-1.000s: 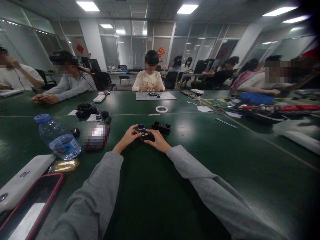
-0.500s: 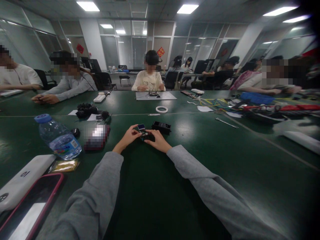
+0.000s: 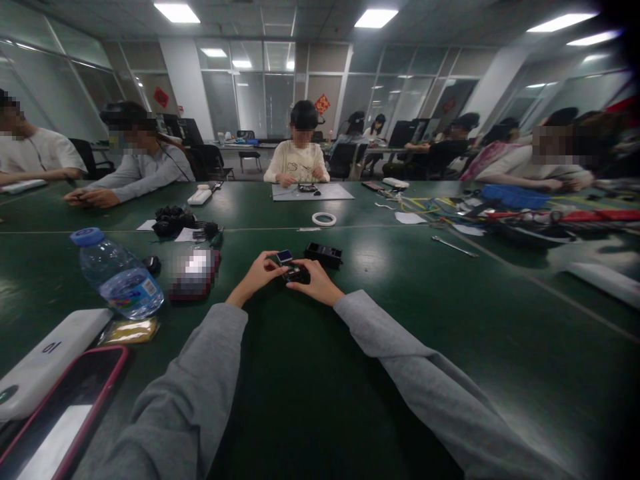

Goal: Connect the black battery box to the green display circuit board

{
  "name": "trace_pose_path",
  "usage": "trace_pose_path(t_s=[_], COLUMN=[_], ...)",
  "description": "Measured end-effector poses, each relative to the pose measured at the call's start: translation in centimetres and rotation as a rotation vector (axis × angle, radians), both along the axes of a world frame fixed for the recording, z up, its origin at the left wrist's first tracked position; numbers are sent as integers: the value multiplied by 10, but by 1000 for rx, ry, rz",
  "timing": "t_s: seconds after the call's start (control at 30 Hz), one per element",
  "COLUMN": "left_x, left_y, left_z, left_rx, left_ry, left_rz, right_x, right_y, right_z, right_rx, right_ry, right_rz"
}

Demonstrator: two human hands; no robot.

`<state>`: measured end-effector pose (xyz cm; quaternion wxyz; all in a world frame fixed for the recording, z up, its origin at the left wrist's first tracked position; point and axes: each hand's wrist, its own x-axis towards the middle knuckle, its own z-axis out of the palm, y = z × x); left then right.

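My left hand and my right hand meet above the dark green table, both closed on a small electronic device with a circuit board and dark parts. A little display screen stands up at the device's far left, by my left fingertips. My right thumb and fingers grip the device's right side. Fingers hide much of it, and its fine parts are too small to make out. Just beyond my right hand lies a black rectangular casing with openings in its top.
On my left stand a water bottle, a white power bank and a red-edged phone. A white ring lies past the casing, a wrench to the right. Tangled wires spread at far right. Co-workers sit around the table.
The device and its screen have tilted and shifted very slightly between my hands, which keep their hold. Across the table, the co-worker's hands have moved apart.
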<state>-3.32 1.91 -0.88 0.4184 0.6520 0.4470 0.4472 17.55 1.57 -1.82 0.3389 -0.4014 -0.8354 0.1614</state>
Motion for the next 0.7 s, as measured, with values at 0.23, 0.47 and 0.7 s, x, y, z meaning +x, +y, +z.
trace_pose_path(t_s=[0.23, 0.47, 0.7], left_x=[2, 2, -1], left_y=[5, 5, 7], left_z=[-4, -3, -4], left_rx=[-25, -93, -111], left_ry=[-85, -156, -179], left_rz=[17, 68, 73], right_x=[-1, 0, 4], right_y=[-1, 2, 14], right_z=[-1, -6, -17], right_rx=[20, 1, -15], right_ry=[18, 88, 170], right_rz=[9, -23, -90])
